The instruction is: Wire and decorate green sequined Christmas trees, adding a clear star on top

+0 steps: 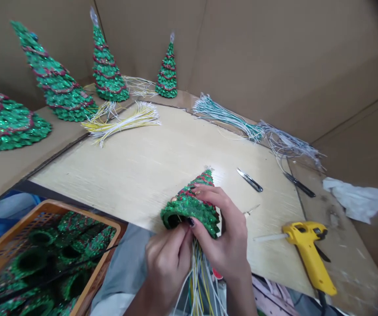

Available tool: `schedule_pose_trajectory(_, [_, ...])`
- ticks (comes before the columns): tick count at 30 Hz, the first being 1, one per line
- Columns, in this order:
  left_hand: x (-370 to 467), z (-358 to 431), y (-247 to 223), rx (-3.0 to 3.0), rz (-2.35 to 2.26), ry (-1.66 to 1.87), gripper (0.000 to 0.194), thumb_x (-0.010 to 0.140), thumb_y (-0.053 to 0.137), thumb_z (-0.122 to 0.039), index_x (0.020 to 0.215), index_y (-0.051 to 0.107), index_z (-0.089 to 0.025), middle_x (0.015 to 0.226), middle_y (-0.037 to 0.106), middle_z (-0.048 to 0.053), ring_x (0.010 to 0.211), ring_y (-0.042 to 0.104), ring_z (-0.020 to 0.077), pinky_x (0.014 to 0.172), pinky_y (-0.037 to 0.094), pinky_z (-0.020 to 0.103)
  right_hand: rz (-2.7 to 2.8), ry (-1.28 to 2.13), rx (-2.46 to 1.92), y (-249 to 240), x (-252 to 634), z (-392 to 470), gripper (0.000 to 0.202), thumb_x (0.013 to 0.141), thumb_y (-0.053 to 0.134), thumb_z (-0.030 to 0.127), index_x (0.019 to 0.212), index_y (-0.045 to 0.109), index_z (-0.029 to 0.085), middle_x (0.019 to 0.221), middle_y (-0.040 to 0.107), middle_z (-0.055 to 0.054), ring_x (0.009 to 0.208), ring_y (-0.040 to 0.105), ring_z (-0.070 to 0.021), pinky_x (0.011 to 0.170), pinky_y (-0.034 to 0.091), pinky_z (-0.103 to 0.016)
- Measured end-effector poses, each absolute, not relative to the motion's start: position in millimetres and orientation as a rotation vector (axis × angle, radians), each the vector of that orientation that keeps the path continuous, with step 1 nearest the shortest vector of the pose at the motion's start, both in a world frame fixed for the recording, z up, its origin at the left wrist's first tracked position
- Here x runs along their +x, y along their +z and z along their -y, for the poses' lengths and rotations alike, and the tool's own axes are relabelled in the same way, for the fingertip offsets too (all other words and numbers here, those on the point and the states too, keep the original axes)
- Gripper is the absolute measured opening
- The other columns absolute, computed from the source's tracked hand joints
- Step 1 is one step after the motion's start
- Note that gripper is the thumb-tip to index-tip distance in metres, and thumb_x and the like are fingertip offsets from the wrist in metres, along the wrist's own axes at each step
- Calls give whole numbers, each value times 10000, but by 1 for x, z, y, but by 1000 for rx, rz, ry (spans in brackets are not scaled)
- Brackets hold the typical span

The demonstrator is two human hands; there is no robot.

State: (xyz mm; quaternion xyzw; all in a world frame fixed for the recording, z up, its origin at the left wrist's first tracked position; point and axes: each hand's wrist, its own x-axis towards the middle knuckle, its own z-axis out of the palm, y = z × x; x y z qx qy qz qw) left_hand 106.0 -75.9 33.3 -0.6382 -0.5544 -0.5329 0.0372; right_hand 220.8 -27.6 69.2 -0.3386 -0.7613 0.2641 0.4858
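Brown board walls [274, 57] back a pale wooden worktop [133, 171]; at six o'clock, right hand [226, 224] grips glittery green conical tree [190, 206]; left hand [166, 254], grip unclear.

We see a bare left hand [167, 252] and a bare right hand [226, 224], with slim fingers, and the forearms [240, 285] are bare too. On the right, the thumbnail [191, 222] is painted a dark, glossy shade with a small pale glint. We make out grey-blue trousers [123, 259], softly creased, and white cloth [112, 304] low on the lap. Pale pink cloth [269, 298] with dark marks also shows; we cannot tell whether it is worn.
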Motion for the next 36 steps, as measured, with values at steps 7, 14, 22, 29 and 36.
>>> schedule_pose_trajectory(7, [101,77,36,-1954,1773,-1723,323,963,492,-76,700,676,-114,514,671,19,345,563,88,414,430,196,1906,554,-850,73,214,26,276,864,690,116,1123,639,197,1130,707,-64,1102,670,-192,998,549,-371])
schedule_pose_trajectory(14, [101,76,34,-1926,1759,-1810,294,1000,476,-95,789,681,-99,576,708,27,433,653,104,509,510,187,1914,535,-869,72,215,27,267,836,719,112,1088,646,165,1109,710,-93,1093,680,-205,969,569,-370])
schedule_pose_trajectory(22, [101,76,30,-1900,1781,-1818,277,988,493,-101,804,697,-132,580,720,28,420,649,118,480,536,206,1920,552,-903,75,213,27,261,829,724,118,1068,644,186,1092,710,-84,1053,685,-213,933,584,-389])
schedule_pose_trajectory(29, [101,77,31,-1903,1730,-1849,258,975,487,-66,808,675,-125,566,698,15,425,648,123,461,515,223,1927,550,-911,75,214,28,267,831,712,106,1072,640,194,1090,707,-79,1062,677,-217,925,581,-401])
schedule_pose_trajectory(36, [100,76,32,-1925,1658,-1869,241,983,482,-66,836,667,-111,600,714,32,443,659,124,472,516,223,1923,532,-907,75,214,28,244,827,708,94,1045,645,185,1085,708,-76,1047,684,-198,934,572,-375])
